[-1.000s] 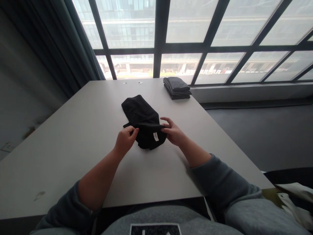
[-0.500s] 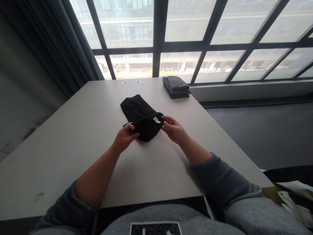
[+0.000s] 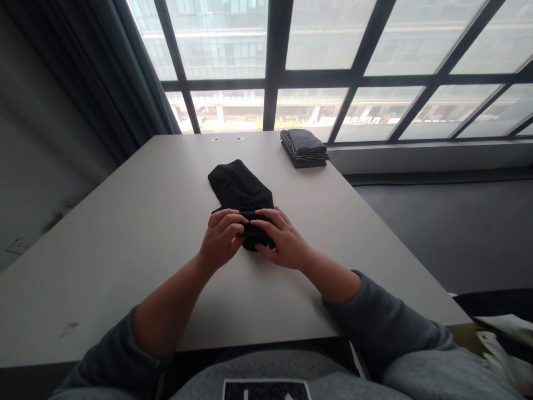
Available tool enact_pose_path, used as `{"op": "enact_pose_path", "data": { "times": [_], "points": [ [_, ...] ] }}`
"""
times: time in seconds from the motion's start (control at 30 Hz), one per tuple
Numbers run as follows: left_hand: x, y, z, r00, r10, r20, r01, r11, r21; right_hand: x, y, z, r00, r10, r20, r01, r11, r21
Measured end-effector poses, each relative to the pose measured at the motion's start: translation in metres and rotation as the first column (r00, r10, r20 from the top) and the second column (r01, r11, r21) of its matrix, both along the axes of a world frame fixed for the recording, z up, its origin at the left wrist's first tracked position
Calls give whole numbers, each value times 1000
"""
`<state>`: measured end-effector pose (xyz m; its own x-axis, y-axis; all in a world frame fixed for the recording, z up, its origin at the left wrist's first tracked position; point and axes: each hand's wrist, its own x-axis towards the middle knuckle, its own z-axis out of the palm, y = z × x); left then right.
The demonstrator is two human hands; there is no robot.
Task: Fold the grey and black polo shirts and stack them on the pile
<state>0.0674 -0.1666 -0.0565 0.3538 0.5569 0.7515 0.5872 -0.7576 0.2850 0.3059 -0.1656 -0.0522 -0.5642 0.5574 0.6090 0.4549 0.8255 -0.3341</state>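
Note:
A black folded garment (image 3: 239, 186) lies lengthwise on the white table in front of me. What kind of garment it is, I cannot tell. Its near end is bunched up under my fingers. My left hand (image 3: 222, 236) grips that end from the left, fingers curled over the top and thumb below. From the right, my right hand (image 3: 283, 239) holds the same end in a like grip. The fingertips of both hands nearly meet over the cloth, and the white label is hidden.
A stack of folded dark and striped cloths (image 3: 303, 149) sits at the table's far right corner. The white table (image 3: 145, 222) reaches to the windows (image 3: 316, 105). A dark curtain (image 3: 95, 72) hangs at the left. White and dark items (image 3: 503, 339) lie beyond the table's right edge.
My hands have come together from the two corners of the garment's near end to its middle. The opened edge with the white label has been folded in and no longer shows.

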Motion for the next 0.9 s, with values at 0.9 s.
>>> {"op": "enact_pose_path", "data": {
  "times": [0.9],
  "points": [
    [17, 28, -25, 994, -104, 37, 110, 935, -338, 2, 50, -30, 924, -122, -362, -57, 893, -447]
  ]
}}
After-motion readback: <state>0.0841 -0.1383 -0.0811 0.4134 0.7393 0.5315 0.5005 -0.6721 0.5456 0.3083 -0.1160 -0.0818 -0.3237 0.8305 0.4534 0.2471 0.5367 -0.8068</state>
